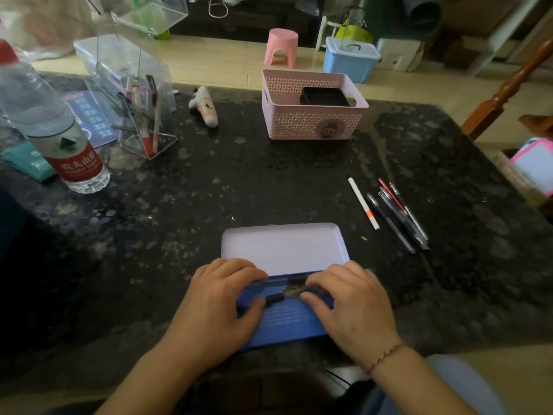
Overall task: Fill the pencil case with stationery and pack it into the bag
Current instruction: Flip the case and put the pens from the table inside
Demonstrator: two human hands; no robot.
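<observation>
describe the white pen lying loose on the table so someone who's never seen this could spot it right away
Start at the open blue pencil case near the table's front edge and look right to the loose row of pens. The white pen lies leftmost; it alone is white with an orange band, while its neighbours are dark.

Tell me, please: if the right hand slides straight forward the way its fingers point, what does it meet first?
Probably the open lid of the pencil case: the right hand points up and slightly left, over the tray. Exact direction is uncertain.

Water bottle (58, 124) label: characters illegible
</observation>
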